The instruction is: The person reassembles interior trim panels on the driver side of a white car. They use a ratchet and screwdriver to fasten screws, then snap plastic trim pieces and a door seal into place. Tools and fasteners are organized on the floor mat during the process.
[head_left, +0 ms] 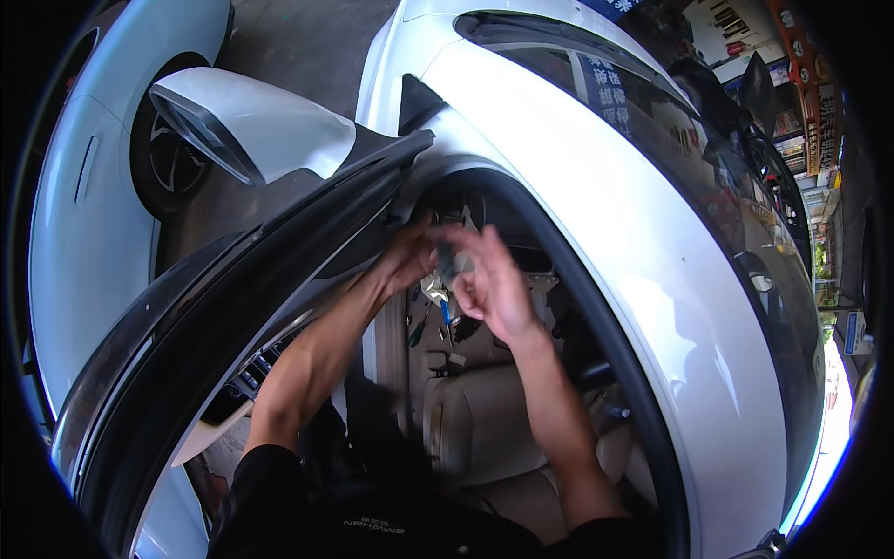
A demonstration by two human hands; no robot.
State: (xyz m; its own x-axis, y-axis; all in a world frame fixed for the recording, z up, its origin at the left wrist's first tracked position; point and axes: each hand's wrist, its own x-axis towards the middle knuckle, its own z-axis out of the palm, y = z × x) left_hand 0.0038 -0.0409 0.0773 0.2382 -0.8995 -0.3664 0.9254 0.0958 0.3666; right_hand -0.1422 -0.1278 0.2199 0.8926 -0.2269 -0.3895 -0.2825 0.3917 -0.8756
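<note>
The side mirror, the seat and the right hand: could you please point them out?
Side mirror [289, 121], head view: on its white housing.
Seat [489, 419], head view: on its beige cushion.
Right hand [500, 291], head view: on its middle.

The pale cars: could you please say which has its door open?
The white car, its door swung outward; the pale-blue car, far left, shows a closed door.

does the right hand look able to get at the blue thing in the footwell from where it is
Probably yes: the right hand is already inside the door opening, and nothing visible covers most of the blue thing, though depth is hard to judge.
</note>
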